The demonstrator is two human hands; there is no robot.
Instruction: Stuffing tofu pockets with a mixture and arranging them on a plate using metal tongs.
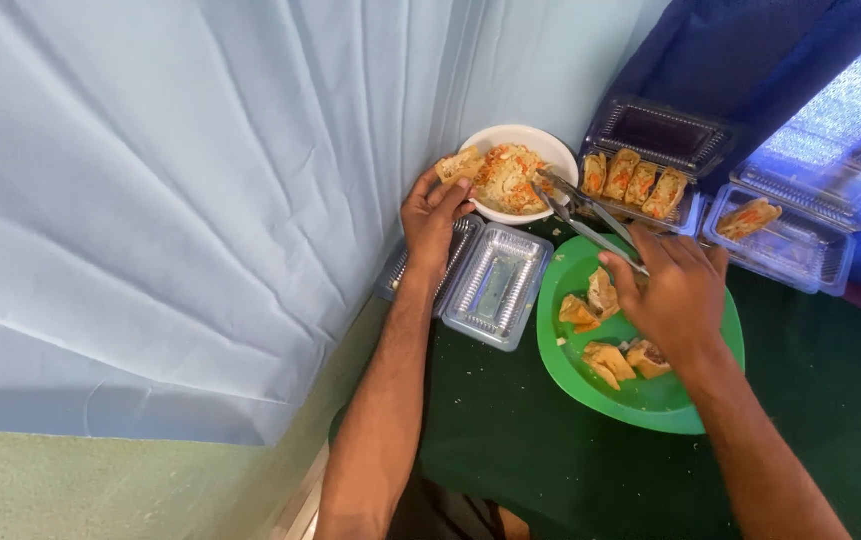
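Resting nearest the camera on the dark green tablecloth (510, 440) is a round green plastic plate (650, 400) carrying several wedge-shaped fried pastry pieces (605, 360). Right hand (675, 295) hovers over the plate's far half, fingers clenched around a pair of metal tongs (590, 215). Tong tips reach up and left into the rim area of the white round bowl (515, 150); whether they pinch any food cannot be told.

Left of the plate: an open clear plastic clamshell box (495, 285), empty-looking tray face up, touching the plate's edge. Left hand (432, 220) lies past the clamshell, thumb and fingers grasping one golden stuffed pastry piece (458, 165) at the bowl's left rim. Bowl holds a heap of similar filled pieces with orange flecks.

Farther right: a clear hinged box (685, 215) with four pastry slices in a row, lid up. Beyond it, another clear box (800, 255) with one piece. Pale blue curtain (200, 200) fills the left side.
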